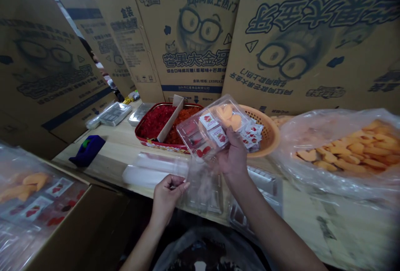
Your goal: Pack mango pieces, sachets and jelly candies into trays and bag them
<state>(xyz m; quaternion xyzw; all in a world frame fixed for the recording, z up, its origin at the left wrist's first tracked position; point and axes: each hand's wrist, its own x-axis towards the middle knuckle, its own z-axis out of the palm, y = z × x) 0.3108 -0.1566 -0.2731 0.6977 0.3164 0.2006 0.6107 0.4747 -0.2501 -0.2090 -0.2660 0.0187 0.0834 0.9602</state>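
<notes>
My right hand (231,157) holds up a clear plastic blister tray (200,131) from below. Its compartments contain orange mango-shaped sweets (227,117) and small red-and-white sachets (208,121). My left hand (168,198) pinches the edge of a thin clear plastic lid (203,190), which hangs just below the tray. Behind the tray, a round orange basket (268,131) holds more sachets (252,134), and the tray partly hides it.
On the wooden table (106,158) stand a red tin (159,123) of red and orange pieces with a cardboard divider, a blue tape dispenser (88,150), and stacked clear trays (114,113). A plastic bag of orange sweets (340,152) lies right. Large printed cartons (193,33) stand behind.
</notes>
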